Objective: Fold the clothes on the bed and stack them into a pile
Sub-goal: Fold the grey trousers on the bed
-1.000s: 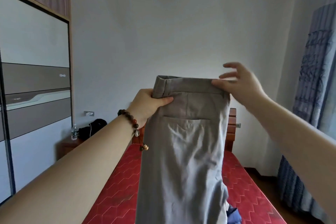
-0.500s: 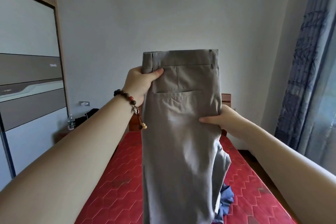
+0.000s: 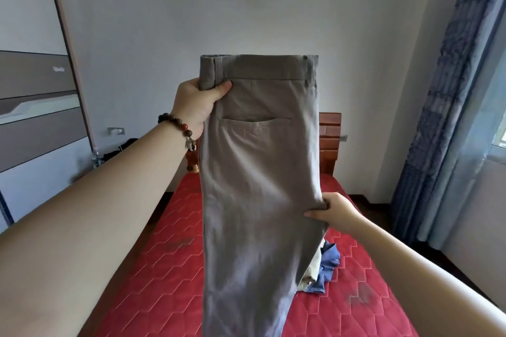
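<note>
Grey trousers [image 3: 257, 186] hang upright in front of me, folded lengthwise, waistband on top and a back pocket showing. My left hand [image 3: 195, 105], with a bead bracelet at the wrist, grips the left end of the waistband. My right hand [image 3: 332, 210] pinches the trousers' right edge about halfway down, near the crotch seam. Below them lies the bed [image 3: 164, 268] with its red quilted cover. A small heap of other clothes [image 3: 324, 268], blue and cream, lies on the bed behind the trousers, partly hidden.
A wooden headboard [image 3: 330, 142] stands against the white far wall. A grey and white wardrobe [image 3: 32, 107] fills the left side. A blue curtain [image 3: 449, 107] hangs on the right by a window. A bottle and dark items sit beside the bed at far left.
My right hand left the waistband's right end, slid down the right edge and now pinches it lower. The left hand kept its hold. The view tilted down, showing more bed.
</note>
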`<state>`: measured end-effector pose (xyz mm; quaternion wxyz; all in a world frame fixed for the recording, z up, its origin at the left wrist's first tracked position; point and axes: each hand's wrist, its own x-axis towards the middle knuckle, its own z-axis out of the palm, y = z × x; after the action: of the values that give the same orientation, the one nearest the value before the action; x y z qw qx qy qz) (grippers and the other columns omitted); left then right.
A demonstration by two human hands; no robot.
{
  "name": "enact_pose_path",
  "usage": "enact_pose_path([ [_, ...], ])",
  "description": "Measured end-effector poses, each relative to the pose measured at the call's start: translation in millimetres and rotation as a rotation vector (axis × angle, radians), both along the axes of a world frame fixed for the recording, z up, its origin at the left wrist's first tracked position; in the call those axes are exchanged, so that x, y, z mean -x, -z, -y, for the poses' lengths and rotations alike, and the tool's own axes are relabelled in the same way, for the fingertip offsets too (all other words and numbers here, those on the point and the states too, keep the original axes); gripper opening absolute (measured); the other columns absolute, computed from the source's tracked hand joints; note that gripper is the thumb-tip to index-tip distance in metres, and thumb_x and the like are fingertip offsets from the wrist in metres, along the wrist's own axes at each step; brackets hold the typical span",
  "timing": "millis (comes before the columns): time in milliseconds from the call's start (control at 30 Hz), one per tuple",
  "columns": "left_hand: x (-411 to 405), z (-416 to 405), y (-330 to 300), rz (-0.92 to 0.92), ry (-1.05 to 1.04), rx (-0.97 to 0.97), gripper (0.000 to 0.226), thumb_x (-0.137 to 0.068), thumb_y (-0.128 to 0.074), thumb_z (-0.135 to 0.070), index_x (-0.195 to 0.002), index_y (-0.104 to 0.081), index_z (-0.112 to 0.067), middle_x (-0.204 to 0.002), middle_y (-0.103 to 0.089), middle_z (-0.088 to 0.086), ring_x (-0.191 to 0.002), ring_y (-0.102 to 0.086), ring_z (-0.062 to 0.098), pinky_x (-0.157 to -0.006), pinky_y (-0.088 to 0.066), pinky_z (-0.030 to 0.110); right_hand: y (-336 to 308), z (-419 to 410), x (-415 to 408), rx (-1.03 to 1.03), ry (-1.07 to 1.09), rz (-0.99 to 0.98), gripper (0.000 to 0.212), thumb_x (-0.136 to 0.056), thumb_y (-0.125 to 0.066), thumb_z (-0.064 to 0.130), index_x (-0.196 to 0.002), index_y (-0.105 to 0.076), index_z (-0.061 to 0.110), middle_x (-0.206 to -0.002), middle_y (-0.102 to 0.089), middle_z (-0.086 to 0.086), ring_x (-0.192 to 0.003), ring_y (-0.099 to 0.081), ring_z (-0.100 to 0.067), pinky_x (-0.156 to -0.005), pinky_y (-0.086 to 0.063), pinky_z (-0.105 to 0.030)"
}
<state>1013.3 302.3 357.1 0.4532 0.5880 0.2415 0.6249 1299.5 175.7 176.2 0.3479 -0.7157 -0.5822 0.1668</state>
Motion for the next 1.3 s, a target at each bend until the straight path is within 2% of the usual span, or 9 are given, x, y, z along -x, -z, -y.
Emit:
enact_pose_path([
  [100, 4, -5, -1, 0.020, 0.001, 0.023, 0.015, -0.073, -0.082, -0.022, -0.085, -0.075, -0.018, -0.096, -0.075, 0.005, -0.096, -0.071, 0.022, -0.090, -0.056, 0.041, 2, -1, 1, -0.016, 0.092, 0.094, 0.012, -0.080, -0.076, 0.033, -0.078, -0.070, 0.024, -0.074, -0.071, 0.004, -0.063, -0.067, -0.013, -0.056, -0.051, -0.020],
  [233, 11, -9, -2, 0.043, 0.027, 0.045, 0.014, -0.077, -0.080, -0.017, -0.089, -0.074, -0.014, -0.103, -0.073, 0.010, -0.100, -0.070, 0.024, -0.094, -0.054, 0.042, 1, -5, 5, -0.010, 0.125, -0.150, 0.017, -0.089, -0.068, 0.018, -0.079, -0.060, 0.007, -0.073, -0.063, -0.011, -0.056, -0.062, -0.021, -0.051, -0.053, -0.027],
  [333, 16, -10, -4, 0.066, 0.050, 0.060, 0.013, -0.080, -0.077, -0.015, -0.092, -0.072, -0.012, -0.107, -0.072, 0.012, -0.103, -0.069, 0.025, -0.095, -0.053, 0.042, 4, -6, 13, -0.040, 0.058, -0.700, 0.017, -0.098, -0.054, 0.012, -0.103, -0.056, -0.004, -0.092, -0.059, -0.020, -0.084, -0.060, -0.031, -0.083, -0.055, -0.048],
  [467, 22, -9, -8, 0.073, 0.053, 0.040, 0.012, -0.081, -0.076, -0.014, -0.093, -0.072, -0.012, -0.105, -0.073, 0.010, -0.101, -0.069, 0.022, -0.093, -0.054, 0.038, 5, -4, 23, -0.108, -0.094, -1.160, 0.010, -0.095, -0.053, 0.012, -0.102, -0.058, 0.006, -0.094, -0.062, -0.015, -0.083, -0.059, -0.025, -0.077, -0.048, -0.040],
  [633, 41, -12, -17, 0.102, -0.031, 0.017, 0.011, -0.081, -0.077, -0.015, -0.091, -0.071, -0.013, -0.102, -0.073, 0.008, -0.100, -0.070, 0.021, -0.089, -0.055, 0.036, -3, -9, 17, -0.142, -0.100, -1.124, 0.033, -0.080, -0.062, 0.013, -0.110, -0.062, 0.000, -0.090, -0.066, -0.014, -0.079, -0.062, -0.023, -0.071, -0.053, -0.033],
  [767, 51, -10, -16, 0.136, -0.045, -0.019, 0.007, -0.083, -0.075, -0.012, -0.089, -0.071, -0.013, -0.093, -0.075, 0.004, -0.094, -0.071, 0.020, -0.082, -0.057, 0.032, -11, -17, 14, -0.306, 0.077, -1.062, 0.014, -0.084, -0.067, 0.002, -0.097, -0.065, -0.001, -0.077, -0.065, -0.012, -0.059, -0.064, -0.017, -0.054, -0.054, -0.025],
  [933, 49, -6, -18, 0.139, 0.028, -0.021, 0.006, -0.084, -0.072, -0.009, -0.089, -0.071, -0.012, -0.090, -0.076, 0.002, -0.094, -0.071, 0.019, -0.081, -0.057, 0.030, -70, -17, 25, -0.080, 0.068, -0.200, 0.034, -0.077, -0.079, 0.035, -0.102, -0.064, 0.019, -0.088, -0.068, 0.004, -0.076, -0.064, -0.010, -0.069, -0.050, -0.024],
  [1067, 34, 1, -13, 0.009, 0.088, -0.067, 0.008, -0.082, -0.075, -0.014, -0.089, -0.074, -0.016, -0.092, -0.076, 0.000, -0.093, -0.071, 0.017, -0.079, -0.056, 0.028, -153, -16, 77, -0.382, -0.324, -0.549, 0.054, -0.067, -0.084, 0.032, -0.114, -0.061, 0.020, -0.110, -0.072, -0.003, -0.104, -0.068, -0.020, -0.088, -0.056, -0.034],
  [1300, 80, 4, 3, -0.235, -0.195, -0.158, 0.040, -0.068, -0.069, -0.063, -0.085, -0.069, -0.027, -0.089, -0.074, -0.010, -0.089, -0.069, 0.007, -0.078, -0.056, 0.028, -197, -25, 127, -0.657, -0.136, -0.505, 0.030, -0.070, -0.086, 0.025, -0.095, -0.070, 0.021, -0.088, -0.075, 0.009, -0.083, -0.072, -0.009, -0.074, -0.059, -0.028],
])
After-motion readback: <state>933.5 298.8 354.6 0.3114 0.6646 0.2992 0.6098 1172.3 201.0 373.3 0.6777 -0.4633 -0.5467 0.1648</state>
